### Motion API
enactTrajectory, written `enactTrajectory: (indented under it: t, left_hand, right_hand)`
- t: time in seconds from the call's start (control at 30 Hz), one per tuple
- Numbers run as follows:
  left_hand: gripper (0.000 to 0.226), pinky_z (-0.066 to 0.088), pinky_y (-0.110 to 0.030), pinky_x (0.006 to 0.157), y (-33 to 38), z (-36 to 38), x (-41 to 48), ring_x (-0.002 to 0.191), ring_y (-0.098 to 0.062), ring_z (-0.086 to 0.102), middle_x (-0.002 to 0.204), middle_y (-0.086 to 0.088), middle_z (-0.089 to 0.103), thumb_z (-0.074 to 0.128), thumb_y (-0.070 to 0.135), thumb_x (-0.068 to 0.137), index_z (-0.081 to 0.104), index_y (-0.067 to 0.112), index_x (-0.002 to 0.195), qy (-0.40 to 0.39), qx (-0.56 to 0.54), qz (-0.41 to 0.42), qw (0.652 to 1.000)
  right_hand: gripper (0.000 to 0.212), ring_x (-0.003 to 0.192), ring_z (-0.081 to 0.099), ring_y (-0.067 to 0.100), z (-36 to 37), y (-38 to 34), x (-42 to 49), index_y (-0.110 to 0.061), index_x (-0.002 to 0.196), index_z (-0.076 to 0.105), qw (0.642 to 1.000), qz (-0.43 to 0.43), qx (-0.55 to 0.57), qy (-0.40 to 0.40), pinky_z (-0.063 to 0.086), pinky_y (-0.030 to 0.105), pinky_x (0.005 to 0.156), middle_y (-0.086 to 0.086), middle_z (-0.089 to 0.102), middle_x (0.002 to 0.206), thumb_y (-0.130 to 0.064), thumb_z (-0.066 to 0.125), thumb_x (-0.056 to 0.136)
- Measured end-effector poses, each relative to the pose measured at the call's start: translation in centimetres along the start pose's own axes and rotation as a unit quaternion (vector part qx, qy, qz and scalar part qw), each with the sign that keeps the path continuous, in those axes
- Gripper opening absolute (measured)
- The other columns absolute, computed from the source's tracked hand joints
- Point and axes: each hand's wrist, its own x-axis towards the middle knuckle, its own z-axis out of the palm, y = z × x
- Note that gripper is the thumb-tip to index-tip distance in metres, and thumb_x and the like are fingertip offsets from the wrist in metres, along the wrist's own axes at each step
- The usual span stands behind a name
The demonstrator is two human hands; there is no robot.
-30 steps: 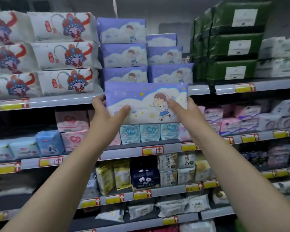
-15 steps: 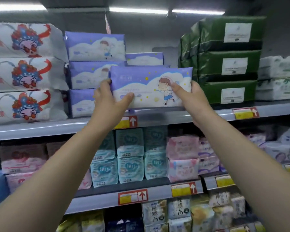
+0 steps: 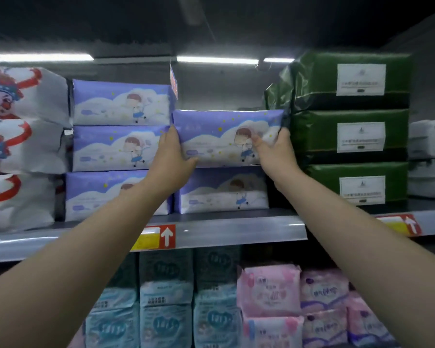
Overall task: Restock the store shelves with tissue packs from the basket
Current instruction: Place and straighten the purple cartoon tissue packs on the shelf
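Both hands grip a purple tissue pack (image 3: 219, 136) by its ends, left hand (image 3: 172, 156) and right hand (image 3: 274, 151). It rests atop another purple pack (image 3: 224, 190) near the top shelf's (image 3: 236, 228) front edge, between a purple stack (image 3: 121, 149) and green packs (image 3: 349, 131).

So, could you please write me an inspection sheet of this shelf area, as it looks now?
Surface: top shelf, grey, stocked along its width.
Job's things: held pack, purple, level, over one lower pack; to its left a purple stack of three.
Clutter: nothing seen.
Hands: left hand grips the held pack's left end; right hand grips its right end.
Cables: nothing seen.
Surroundings: green packs to the right, white packs to the left, teal packs and pink packs below, price tag on the shelf edge, lights above.
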Motion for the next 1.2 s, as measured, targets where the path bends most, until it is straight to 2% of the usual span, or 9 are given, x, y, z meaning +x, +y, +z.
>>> enactTrajectory:
  t: [0.07,0.17,0.23,0.37,0.5,0.7,0.97,1.1,1.2]
  left_hand:
    - [0.069,0.043,-0.035,0.099,-0.7,0.8,0.6,0.123,-0.028,0.048,0.134,-0.014,0.046,0.070,0.011,0.082,0.035,0.006,0.142,0.005,-0.002,-0.003,1.000]
    - [0.072,0.034,-0.025,0.099,-1.3,1.9,0.8,0.128,-0.026,0.044,0.139,-0.012,0.043,0.067,0.006,0.084,0.030,0.008,0.147,0.020,0.005,-0.011,1.000]
    - [0.074,0.030,-0.024,0.101,-1.6,2.5,0.9,0.133,-0.026,0.039,0.146,-0.010,0.038,0.064,0.006,0.088,0.025,0.010,0.151,0.017,0.004,-0.022,1.000]
    - [0.074,0.033,-0.030,0.101,-2.2,3.3,1.1,0.135,-0.029,0.039,0.153,-0.009,0.034,0.056,0.009,0.094,0.015,0.016,0.156,0.014,0.017,-0.047,0.999]
    - [0.073,0.036,-0.035,0.103,-2.4,4.1,0.7,0.136,-0.029,0.039,0.157,-0.005,0.030,0.053,0.011,0.097,0.013,0.018,0.157,0.029,0.024,-0.071,0.997]
    - [0.072,0.036,-0.026,0.087,-2.6,4.0,0.6,0.125,-0.031,0.048,0.152,-0.008,0.037,0.049,0.007,0.096,0.012,0.022,0.157,0.020,0.024,-0.078,0.996]
    - [0.079,0.031,-0.030,0.108,-1.8,2.9,-0.5,0.144,-0.027,0.028,0.162,-0.007,0.016,0.053,0.007,0.096,0.002,0.013,0.157,-0.032,0.052,-0.092,0.994]
    - [0.081,0.033,-0.029,0.103,-1.4,2.2,-1.1,0.147,-0.024,0.021,0.165,-0.002,-0.002,0.052,0.015,0.100,-0.006,0.012,0.156,-0.093,0.098,-0.091,0.987]
    - [0.080,0.029,-0.031,0.109,-1.0,0.7,-1.5,0.149,-0.024,0.014,0.164,-0.003,-0.005,0.050,0.021,0.101,-0.008,0.010,0.155,-0.160,0.125,-0.088,0.975]
  right_hand:
    - [0.059,0.115,0.055,0.026,0.6,1.1,0.6,-0.002,0.129,0.040,1.000,0.009,-0.010,-0.012,0.044,0.031,0.093,0.013,0.055,0.123,-0.036,0.068,0.089]
    - [0.067,0.128,0.047,0.028,1.3,2.5,1.6,-0.001,0.142,0.030,0.999,0.010,-0.036,-0.032,0.038,0.029,0.099,0.017,0.046,0.141,-0.033,0.063,0.093]
    - [0.074,0.135,0.040,0.027,1.7,3.1,2.2,-0.004,0.149,0.021,0.998,0.014,-0.037,-0.044,0.033,0.026,0.102,0.014,0.038,0.150,-0.035,0.061,0.095]
    - [0.075,0.136,0.039,0.027,2.7,4.0,3.0,-0.011,0.151,0.019,0.998,0.040,-0.016,-0.054,0.033,0.030,0.109,0.009,0.035,0.151,-0.036,0.061,0.094]
    - [0.076,0.137,0.035,0.023,2.9,4.8,2.8,-0.014,0.153,0.017,0.997,0.052,-0.017,-0.058,0.029,0.025,0.104,0.006,0.032,0.153,-0.029,0.063,0.094]
    - [0.070,0.134,0.039,0.024,3.3,5.2,2.1,-0.012,0.149,0.025,0.997,0.065,-0.017,-0.036,0.031,0.028,0.108,0.010,0.037,0.149,-0.025,0.064,0.093]
    - [0.072,0.137,0.037,0.025,3.5,4.8,1.1,-0.012,0.151,0.020,0.994,0.092,-0.039,-0.035,0.029,0.026,0.106,0.009,0.033,0.151,-0.025,0.063,0.094]
    - [0.078,0.138,0.036,0.027,3.4,4.4,0.8,-0.011,0.153,0.017,0.991,0.109,-0.062,-0.050,0.031,0.033,0.110,0.010,0.031,0.153,-0.027,0.065,0.093]
    - [0.077,0.137,0.038,0.028,3.0,3.6,0.0,-0.008,0.151,0.020,0.986,0.120,-0.099,-0.065,0.035,0.037,0.112,0.011,0.033,0.152,-0.030,0.065,0.092]
